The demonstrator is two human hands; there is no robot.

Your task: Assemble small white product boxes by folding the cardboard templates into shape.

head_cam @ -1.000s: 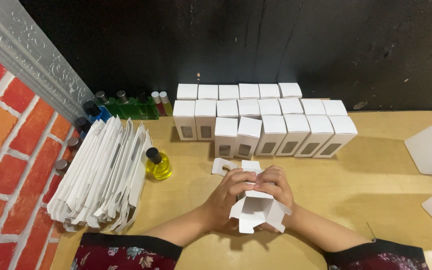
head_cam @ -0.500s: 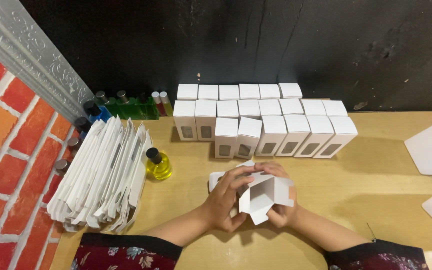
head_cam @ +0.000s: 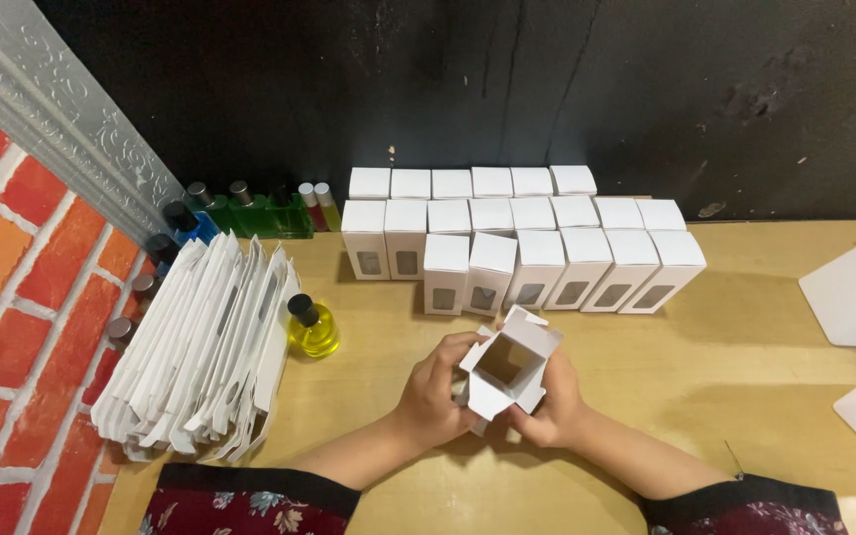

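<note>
Both closed on open white box [head_cam: 508,372]: left hand [head_cam: 434,394] gripping its left side, right hand [head_cam: 550,406] beneath and behind. Yellow bottle [head_cam: 311,328] left of left hand; finished boxes [head_cam: 517,243] beyond.

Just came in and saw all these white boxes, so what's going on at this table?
A person holds a small white carton in both hands above the wooden table; its end flaps are open and it looks empty. The left hand grips one side, the right hand the other. Behind stand rows of closed white boxes. To the left lie a stack of flat cartons and a yellow bottle.
</note>
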